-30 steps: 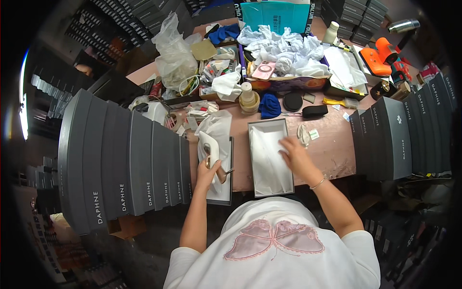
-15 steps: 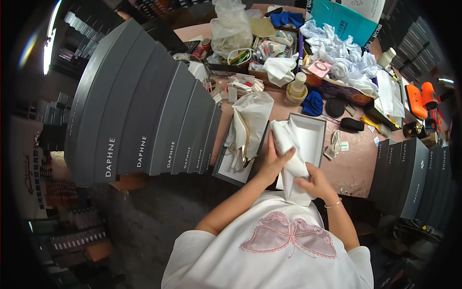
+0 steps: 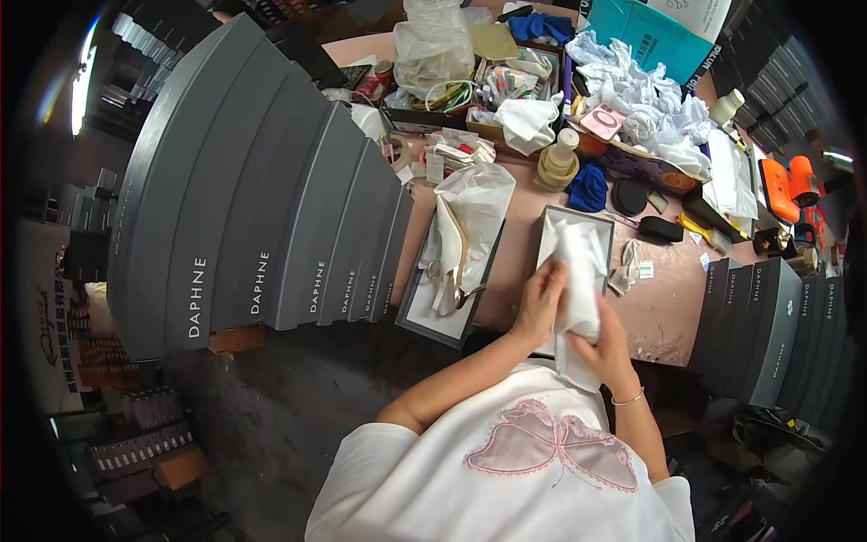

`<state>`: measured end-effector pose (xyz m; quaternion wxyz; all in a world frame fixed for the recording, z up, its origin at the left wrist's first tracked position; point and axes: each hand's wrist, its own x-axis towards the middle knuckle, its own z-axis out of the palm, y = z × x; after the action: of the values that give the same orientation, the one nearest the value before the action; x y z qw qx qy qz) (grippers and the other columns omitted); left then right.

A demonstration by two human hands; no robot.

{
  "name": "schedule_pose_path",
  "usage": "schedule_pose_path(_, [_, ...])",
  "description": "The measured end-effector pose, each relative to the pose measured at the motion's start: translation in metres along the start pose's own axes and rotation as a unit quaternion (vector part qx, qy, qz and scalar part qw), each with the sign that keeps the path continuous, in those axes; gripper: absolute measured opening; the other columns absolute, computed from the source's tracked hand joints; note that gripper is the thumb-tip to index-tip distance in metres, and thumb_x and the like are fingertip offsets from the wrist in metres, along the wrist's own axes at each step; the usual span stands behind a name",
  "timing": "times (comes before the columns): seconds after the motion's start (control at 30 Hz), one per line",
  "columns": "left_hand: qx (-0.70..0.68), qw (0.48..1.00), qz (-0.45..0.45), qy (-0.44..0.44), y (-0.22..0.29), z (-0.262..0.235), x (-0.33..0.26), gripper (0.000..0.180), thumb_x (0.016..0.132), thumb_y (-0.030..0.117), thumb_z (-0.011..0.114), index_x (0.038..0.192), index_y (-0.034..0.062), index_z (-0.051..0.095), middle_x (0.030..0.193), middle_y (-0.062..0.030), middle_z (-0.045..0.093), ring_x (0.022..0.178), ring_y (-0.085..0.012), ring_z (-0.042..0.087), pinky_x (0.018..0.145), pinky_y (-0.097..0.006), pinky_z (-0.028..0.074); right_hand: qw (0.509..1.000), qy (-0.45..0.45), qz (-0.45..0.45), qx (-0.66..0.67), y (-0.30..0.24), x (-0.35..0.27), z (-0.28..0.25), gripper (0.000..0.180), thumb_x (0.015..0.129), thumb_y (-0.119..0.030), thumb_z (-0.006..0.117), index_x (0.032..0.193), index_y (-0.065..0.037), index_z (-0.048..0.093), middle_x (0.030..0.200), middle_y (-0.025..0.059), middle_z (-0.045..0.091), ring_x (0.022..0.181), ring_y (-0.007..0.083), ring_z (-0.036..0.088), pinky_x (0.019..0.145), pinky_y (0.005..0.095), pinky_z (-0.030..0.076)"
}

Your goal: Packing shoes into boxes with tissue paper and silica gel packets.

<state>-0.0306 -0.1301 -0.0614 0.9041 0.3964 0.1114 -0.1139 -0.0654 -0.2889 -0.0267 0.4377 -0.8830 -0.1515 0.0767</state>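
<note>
Between my two hands is a long bundle wrapped in white tissue paper (image 3: 578,294), blurred a little by motion; its contents are hidden. My left hand (image 3: 540,303) grips it along its left side, fingers near the upper half. Lower down, my right hand (image 3: 607,350) is closed around the right side. Beneath the bundle lies an open grey box part (image 3: 552,233) with a pale inside, mostly covered. To its left, an open grey shoebox (image 3: 433,327) holds a light-coloured shoe with a gold edge (image 3: 456,248), partly covered by white tissue paper (image 3: 483,194).
Stacked grey shoeboxes (image 3: 230,226) rise at the left, and more boxes (image 3: 759,330) stand at the right. Behind are a bottle (image 3: 560,161), a blue cloth (image 3: 588,188), crumpled paper (image 3: 637,99) and a yellow-handled brush (image 3: 704,232). An orange tool (image 3: 781,190) sits far right.
The wrapped bundle has shifted slightly right and turned more upright. My left hand has moved right along with it, and my right hand now reaches further up its side.
</note>
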Motion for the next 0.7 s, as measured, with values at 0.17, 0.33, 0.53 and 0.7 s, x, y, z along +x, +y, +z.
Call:
schedule_pose_path(0.17, [0.235, 0.957, 0.074, -0.152, -0.012, -0.035, -0.033, 0.073, 0.091, 0.036, 0.062, 0.144, -0.0022, 0.029, 0.142, -0.0150, 0.040, 0.132, -0.0214, 0.038, 0.108, -0.034, 0.031, 0.933, 0.077, 0.128, 0.328, 0.008, 0.010, -0.007, 0.066, 0.084, -0.004, 0.064, 0.142, 0.000, 0.032, 0.125, 0.0141, 0.054, 0.111, 0.0202, 0.055, 0.094, 0.0316, 0.045])
schedule_pose_path(0.33, [0.314, 0.908, 0.183, 0.206, 0.000, -0.121, -0.040, 0.051, 0.093, 0.021, 0.059, 0.135, -0.0033, 0.042, 0.131, -0.0149, 0.048, 0.119, -0.0212, 0.047, 0.101, -0.033, 0.038, 0.979, 0.009, 0.141, 0.147, 0.040, 0.012, 0.041, 0.073, 0.085, -0.016, 0.068, 0.145, -0.001, 0.028, 0.131, 0.0230, 0.049, 0.105, 0.0263, 0.059, 0.087, 0.0335, 0.048])
schedule_pose_path(0.53, [0.130, 0.930, -0.143, 0.313, 0.026, -0.262, -0.030, 0.049, 0.093, 0.043, 0.055, 0.129, 0.0116, 0.049, 0.120, -0.0107, 0.057, 0.106, -0.0193, 0.055, 0.083, -0.045, 0.045, 0.996, -0.003, 0.082, 0.021, 0.067, 0.027, 0.043, 0.038, 0.086, -0.021, 0.066, 0.118, -0.001, 0.059, 0.100, 0.0212, 0.062, 0.083, 0.0347, 0.063, 0.073, 0.0387, 0.050])
schedule_pose_path(0.7, [0.096, 0.937, -0.218, 0.256, 0.000, -0.281, -0.014, 0.054, 0.089, 0.054, 0.057, 0.128, 0.0166, 0.051, 0.117, -0.0043, 0.058, 0.102, -0.0200, 0.056, 0.080, -0.036, 0.044, 0.972, 0.178, 0.155, -0.013, 0.163, 0.054, -0.026, 0.018, 0.084, -0.015, 0.066, 0.092, 0.001, 0.067, 0.089, 0.0174, 0.067, 0.077, 0.0265, 0.064, 0.068, 0.0346, 0.050])
